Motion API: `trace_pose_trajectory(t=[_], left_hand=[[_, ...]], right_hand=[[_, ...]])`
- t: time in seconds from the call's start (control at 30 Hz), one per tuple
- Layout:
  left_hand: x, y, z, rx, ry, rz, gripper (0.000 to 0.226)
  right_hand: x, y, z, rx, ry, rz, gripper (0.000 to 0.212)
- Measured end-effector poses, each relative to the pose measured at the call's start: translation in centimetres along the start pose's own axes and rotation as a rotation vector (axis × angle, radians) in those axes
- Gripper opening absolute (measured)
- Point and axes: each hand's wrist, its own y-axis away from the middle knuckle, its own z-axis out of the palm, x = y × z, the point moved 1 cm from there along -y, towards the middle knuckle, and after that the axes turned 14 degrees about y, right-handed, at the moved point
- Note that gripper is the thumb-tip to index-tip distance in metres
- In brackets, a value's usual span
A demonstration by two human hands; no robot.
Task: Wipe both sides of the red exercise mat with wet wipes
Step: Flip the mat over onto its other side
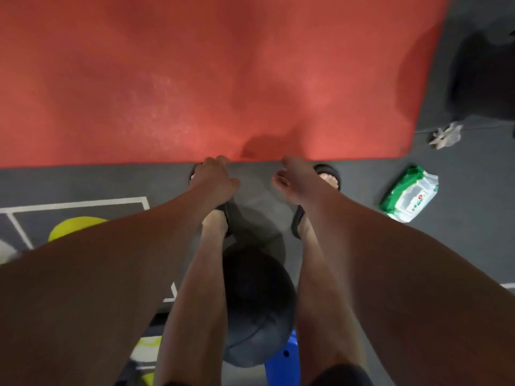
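The red exercise mat (195, 79) lies flat on the dark grey floor and fills the upper part of the view. Both my arms reach down to its near edge. My left hand (216, 174) is at the edge, and its fingertips curl over the mat's rim. My right hand (291, 176) is just beside the edge with its fingers loosely curled and nothing in them. A green and white pack of wet wipes (409, 195) lies on the floor to the right. A crumpled used wipe (446, 135) lies by the mat's right corner.
My feet in black sandals (326, 174) stand right at the mat's edge. A black ball (259, 302) and a blue stool (281, 360) are between my legs. Yellow objects (75, 225) lie at the left, and a dark object (485, 73) stands at the far right.
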Motion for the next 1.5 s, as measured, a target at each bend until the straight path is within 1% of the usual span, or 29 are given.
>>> trace_pose_trajectory(t=[0.07,0.13,0.2,0.33,0.47,0.57,0.63,0.73,0.9,0.97,1.07,1.13,1.17,1.2,1.23,1.27,1.3,1.33,1.37,1.4,1.43,1.47,1.5], left_hand=[[-1.6,-3.1,1.2,-0.028,-0.084,0.025,0.059],[-3.0,-5.9,2.2,-0.033,-0.183,0.046,0.069],[-4.2,-8.5,3.0,-0.025,-0.240,0.064,0.080],[-5.4,-10.8,4.1,-0.047,-0.263,0.052,0.096],[-5.5,-9.3,3.0,-0.041,-0.293,0.076,0.102],[-4.8,-6.4,0.5,-0.009,-0.339,0.139,0.107],[-4.4,-4.1,-1.8,0.030,-0.350,0.171,0.104],[-3.8,-0.8,-5.5,0.090,-0.387,0.214,0.103],[-3.7,3.8,-12.4,0.153,-0.528,0.237,0.110],[-3.4,5.5,-15.0,0.187,-0.544,0.272,0.105],[-2.0,8.0,-18.7,0.217,-0.448,0.337,0.089],[-0.6,9.7,-20.7,0.226,-0.407,0.372,0.085],[0.1,10.5,-21.6,0.240,-0.398,0.389,0.082],[0.8,11.3,-22.6,0.261,-0.397,0.407,0.080],[1.5,11.9,-23.7,0.284,-0.404,0.424,0.077],[2.3,12.5,-24.8,0.297,-0.419,0.435,0.076],[3.1,13.1,-25.9,0.306,-0.439,0.441,0.076],[3.9,13.6,-26.9,0.315,-0.461,0.447,0.075],[4.6,14.1,-27.8,0.326,-0.480,0.455,0.074],[5.3,14.7,-28.7,0.340,-0.491,0.464,0.073],[5.8,15.1,-29.5,0.355,-0.500,0.475,0.073],[6.2,15.3,-30.3,0.372,-0.507,0.492,0.074],[6.5,15.5,-31.0,0.393,-0.509,0.513,0.074]], right_hand=[[0.2,-3.0,1.0,0.029,-0.025,0.032,0.014],[0.4,-5.7,2.2,0.040,-0.065,0.047,0.010],[0.8,-8.2,3.4,0.010,-0.162,0.042,0.008],[0.3,-10.2,6.0,0.010,-0.382,0.016,0.021],[-0.1,-8.3,6.3,-0.022,-0.476,0.039,0.029],[-0.4,-5.0,5.6,-0.030,-0.487,0.056,0.018],[-1.0,-1.5,6.1,-0.039,-0.531,0.076,0.028],[-2.6,3.9,7.0,0.017,-0.524,0.075,0.045],[-5.9,12.0,7.2,0.104,-0.486,0.034,0.046],[-7.2,15.2,7.0,0.133,-0.456,-0.002,0.045],[-9.6,19.7,6.5,0.175,-0.374,-0.056,0.037],[-11.4,22.7,5.9,0.202,-0.271,-0.118,0.033],[-12.4,24.5,5.6,0.217,-0.185,-0.149,0.036],[-13.2,26.5,5.3,0.248,-0.028,-0.184,0.043],[-14.0,28.6,5.0,0.310,0.219,-0.224,0.050],[-14.4,30.5,4.7,0.429,0.520,-0.306,0.056],[-14.7,32.2,4.4,0.607,0.820,-0.442,0.053],[-14.8,33.7,4.4,0.791,1.074,-0.658,0.047],[-15.0,34.9,4.7,0.917,1.244,-0.903,0.041],[-15.2,35.3,5.1,0.974,1.371,-1.084,0.043],[-15.8,35.0,5.6,0.987,1.508,-1.164,0.052],[-16.5,34.3,6.0,0.966,1.609,-1.169,0.063],[-17.4,33.6,6.4,0.936,1.669,-1.145,0.068]])
